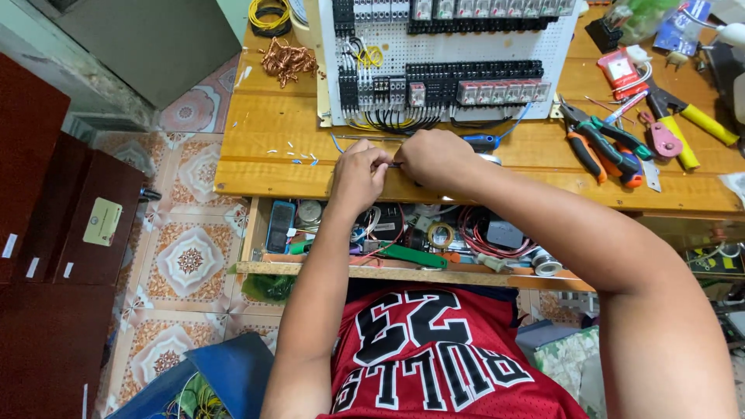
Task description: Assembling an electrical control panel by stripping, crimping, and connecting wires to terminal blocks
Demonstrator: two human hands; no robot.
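My left hand (358,174) and my right hand (436,159) meet at the front edge of a wooden workbench (264,167), fingers pinched together around a thin wire or small part between them; the item itself is mostly hidden. A blue-handled tool (481,141) lies just behind my right hand. Beyond the hands stands a white perforated panel (450,48) carrying rows of black terminal blocks and relays (473,81), with black wires (400,120) hanging from its lower edge.
Pliers and cutters (601,143) and a yellow-handled tool (706,122) lie at the right of the bench. Copper wire scraps (287,60) and a yellow coil (268,14) sit at back left. An open drawer (403,240) below holds tape, wires and parts. Dark red cabinets (54,225) stand left.
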